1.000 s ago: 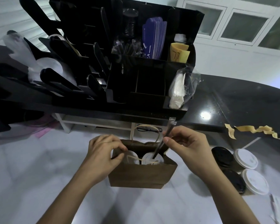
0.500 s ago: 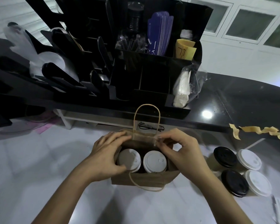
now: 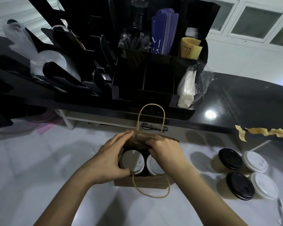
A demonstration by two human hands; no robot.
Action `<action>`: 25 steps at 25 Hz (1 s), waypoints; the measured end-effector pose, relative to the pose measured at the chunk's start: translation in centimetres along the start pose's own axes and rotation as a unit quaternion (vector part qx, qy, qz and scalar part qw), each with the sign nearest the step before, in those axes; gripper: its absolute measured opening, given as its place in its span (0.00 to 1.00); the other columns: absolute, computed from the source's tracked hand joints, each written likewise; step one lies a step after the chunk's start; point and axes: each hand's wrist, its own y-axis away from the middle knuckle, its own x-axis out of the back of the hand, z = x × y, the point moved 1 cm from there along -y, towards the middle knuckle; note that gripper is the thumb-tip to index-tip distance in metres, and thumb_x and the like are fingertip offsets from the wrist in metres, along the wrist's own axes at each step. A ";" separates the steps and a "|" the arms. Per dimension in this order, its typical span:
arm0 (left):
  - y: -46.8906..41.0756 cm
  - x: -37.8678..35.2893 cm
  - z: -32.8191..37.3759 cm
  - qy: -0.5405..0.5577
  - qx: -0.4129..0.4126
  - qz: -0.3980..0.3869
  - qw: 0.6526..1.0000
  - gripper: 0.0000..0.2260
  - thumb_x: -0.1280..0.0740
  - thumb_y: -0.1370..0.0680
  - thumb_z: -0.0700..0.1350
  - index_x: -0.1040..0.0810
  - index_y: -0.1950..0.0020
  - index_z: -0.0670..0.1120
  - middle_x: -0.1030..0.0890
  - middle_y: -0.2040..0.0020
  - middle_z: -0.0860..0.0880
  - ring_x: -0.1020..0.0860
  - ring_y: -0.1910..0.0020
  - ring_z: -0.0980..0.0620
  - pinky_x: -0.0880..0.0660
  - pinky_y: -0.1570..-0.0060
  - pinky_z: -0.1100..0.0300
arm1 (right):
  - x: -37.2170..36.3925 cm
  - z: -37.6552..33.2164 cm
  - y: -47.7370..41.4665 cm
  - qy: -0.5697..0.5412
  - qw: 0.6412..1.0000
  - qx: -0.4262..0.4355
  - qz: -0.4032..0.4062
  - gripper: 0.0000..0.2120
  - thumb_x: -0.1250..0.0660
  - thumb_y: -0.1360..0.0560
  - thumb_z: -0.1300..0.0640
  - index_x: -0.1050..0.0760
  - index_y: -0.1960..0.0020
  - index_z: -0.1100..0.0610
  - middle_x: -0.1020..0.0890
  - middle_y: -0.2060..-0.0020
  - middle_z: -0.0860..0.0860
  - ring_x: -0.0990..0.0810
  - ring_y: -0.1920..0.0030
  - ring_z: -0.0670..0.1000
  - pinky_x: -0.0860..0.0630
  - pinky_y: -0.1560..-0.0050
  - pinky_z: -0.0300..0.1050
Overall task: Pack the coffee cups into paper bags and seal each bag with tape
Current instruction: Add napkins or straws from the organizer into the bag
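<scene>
A brown paper bag (image 3: 147, 182) stands open on the white counter with two white-lidded coffee cups (image 3: 132, 162) inside. Its far handle (image 3: 151, 118) stands upright and its near handle hangs over the front. My left hand (image 3: 112, 158) holds the bag's left side, fingers on the far rim and thumb by the near edge. My right hand (image 3: 164, 152) grips the far rim and bends it toward me, covering part of the right cup. Several more cups (image 3: 243, 173) with black and white lids stand to the right. Strips of yellowish tape (image 3: 265, 132) hang from the black shelf edge.
A black organiser (image 3: 153, 66) with lids, sleeves, straws and napkins stands on the dark raised shelf (image 3: 245, 105) right behind the bag. Eyeglasses (image 3: 153, 128) lie under the shelf edge. The white counter (image 3: 39, 168) stretches to the left and front.
The straw my right hand held a second ago is gone from view. Both hands have moved onto the bag's rim, and the far rim is now folded toward me over the cups.
</scene>
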 end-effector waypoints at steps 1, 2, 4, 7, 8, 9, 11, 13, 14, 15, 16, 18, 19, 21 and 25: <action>0.0 0.0 0.0 0.002 0.001 0.000 1.000 0.48 0.25 0.33 0.53 0.52 0.21 0.67 0.50 0.23 0.67 0.45 0.23 0.59 0.36 0.26 0.54 | -0.1 0.0 -0.1 -0.006 1.000 -0.009 -0.015 0.10 0.35 0.20 0.57 0.21 0.41 0.50 0.18 0.46 0.49 0.17 0.50 0.53 0.20 0.55 0.49; 0.0 0.0 0.0 0.003 0.002 -0.001 1.000 0.48 0.25 0.33 0.52 0.52 0.21 0.67 0.50 0.23 0.67 0.45 0.23 0.60 0.36 0.26 0.54 | -0.2 0.0 -0.2 -0.012 1.000 -0.015 -0.024 0.10 0.36 0.19 0.55 0.22 0.39 0.50 0.18 0.44 0.49 0.18 0.47 0.53 0.20 0.52 0.49; 0.1 0.0 0.0 0.003 0.001 0.001 1.000 0.48 0.25 0.33 0.52 0.52 0.21 0.66 0.50 0.23 0.67 0.46 0.23 0.60 0.36 0.25 0.54 | -0.3 0.0 -0.1 -0.024 0.999 -0.022 -0.034 0.11 0.36 0.19 0.54 0.22 0.39 0.48 0.18 0.43 0.48 0.18 0.45 0.53 0.20 0.49 0.50; 0.0 -0.1 -0.2 -0.001 0.004 -0.001 1.000 0.48 0.25 0.32 0.52 0.52 0.21 0.67 0.51 0.23 0.67 0.46 0.23 0.60 0.37 0.26 0.55 | -0.2 0.2 0.2 -0.039 0.998 -0.026 -0.039 0.11 0.36 0.20 0.53 0.21 0.39 0.47 0.17 0.42 0.46 0.18 0.45 0.52 0.20 0.48 0.50; 0.0 -0.2 -0.2 -0.002 0.005 -0.002 1.000 0.48 0.25 0.32 0.52 0.52 0.22 0.67 0.51 0.23 0.67 0.46 0.23 0.60 0.36 0.26 0.55 | -0.1 0.4 0.3 -0.041 0.998 -0.026 -0.039 0.11 0.36 0.20 0.53 0.21 0.39 0.47 0.17 0.43 0.46 0.18 0.45 0.52 0.20 0.49 0.50; 0.0 -0.2 -0.2 -0.004 0.006 -0.001 1.000 0.48 0.25 0.32 0.52 0.52 0.22 0.67 0.51 0.23 0.67 0.46 0.23 0.60 0.36 0.26 0.54 | -0.1 0.6 0.5 -0.044 0.998 -0.027 -0.037 0.11 0.36 0.20 0.52 0.21 0.39 0.47 0.17 0.43 0.46 0.18 0.45 0.51 0.20 0.49 0.49; 0.0 -0.3 -0.1 -0.009 0.006 0.004 1.000 0.47 0.25 0.32 0.52 0.51 0.22 0.67 0.51 0.23 0.67 0.45 0.24 0.60 0.36 0.26 0.54 | 0.2 0.9 0.8 -0.058 0.998 -0.030 -0.026 0.11 0.37 0.20 0.52 0.21 0.39 0.46 0.17 0.45 0.45 0.18 0.47 0.51 0.21 0.50 0.48; 0.1 -0.2 0.0 -0.012 0.008 0.013 1.000 0.46 0.25 0.30 0.51 0.50 0.22 0.66 0.49 0.23 0.67 0.45 0.24 0.60 0.36 0.27 0.56 | 0.7 1.0 1.2 -0.083 0.996 -0.030 -0.004 0.10 0.36 0.20 0.53 0.20 0.41 0.47 0.17 0.49 0.46 0.18 0.50 0.50 0.21 0.52 0.48; 0.1 -0.2 0.0 -0.016 0.007 0.019 1.000 0.44 0.25 0.30 0.51 0.48 0.22 0.66 0.48 0.23 0.67 0.45 0.24 0.61 0.37 0.27 0.56 | 1.1 1.1 1.6 -0.097 0.995 -0.031 0.015 0.09 0.35 0.21 0.53 0.18 0.43 0.48 0.17 0.52 0.46 0.19 0.52 0.50 0.22 0.52 0.47; 0.2 -0.2 0.0 -0.019 0.007 0.025 0.999 0.43 0.25 0.29 0.51 0.47 0.22 0.66 0.48 0.24 0.67 0.45 0.24 0.61 0.38 0.27 0.57 | 1.4 1.3 2.0 -0.109 0.993 -0.035 0.037 0.07 0.33 0.21 0.54 0.18 0.45 0.49 0.17 0.55 0.45 0.20 0.54 0.50 0.23 0.53 0.47; 0.2 -0.2 0.0 -0.020 0.009 0.030 0.999 0.42 0.26 0.29 0.51 0.46 0.22 0.65 0.47 0.24 0.67 0.45 0.25 0.61 0.38 0.27 0.57 | 1.7 1.6 2.5 -0.120 0.990 -0.042 0.060 0.06 0.32 0.22 0.55 0.17 0.48 0.50 0.18 0.57 0.45 0.21 0.56 0.50 0.24 0.54 0.46; 0.3 -0.4 0.1 -0.018 0.013 0.039 0.999 0.40 0.26 0.27 0.50 0.44 0.22 0.64 0.45 0.24 0.66 0.44 0.26 0.62 0.38 0.28 0.57 | 2.3 2.3 3.6 -0.128 0.985 -0.060 0.102 0.03 0.30 0.23 0.56 0.18 0.50 0.50 0.21 0.60 0.44 0.25 0.58 0.48 0.26 0.56 0.45; 0.3 -0.4 0.3 -0.016 0.015 0.042 0.999 0.39 0.26 0.27 0.49 0.44 0.22 0.64 0.44 0.25 0.66 0.44 0.28 0.63 0.37 0.29 0.59 | 2.5 2.7 4.2 -0.126 0.982 -0.071 0.118 0.03 0.29 0.23 0.56 0.18 0.50 0.50 0.22 0.60 0.43 0.27 0.58 0.47 0.28 0.56 0.44; 0.3 -0.6 0.5 -0.013 0.016 0.048 0.999 0.37 0.27 0.26 0.47 0.42 0.23 0.64 0.43 0.27 0.67 0.43 0.30 0.65 0.37 0.32 0.61 | 2.6 3.2 5.1 -0.116 0.977 -0.098 0.147 0.02 0.28 0.23 0.56 0.19 0.51 0.50 0.23 0.57 0.44 0.29 0.56 0.47 0.29 0.55 0.45; 0.2 -0.7 0.8 -0.019 0.014 0.089 0.996 0.28 0.30 0.22 0.46 0.35 0.26 0.63 0.38 0.29 0.67 0.42 0.31 0.65 0.38 0.34 0.62 | 2.1 4.0 6.9 -0.130 0.969 -0.153 0.144 0.04 0.28 0.24 0.55 0.18 0.49 0.50 0.22 0.50 0.46 0.28 0.51 0.47 0.28 0.50 0.44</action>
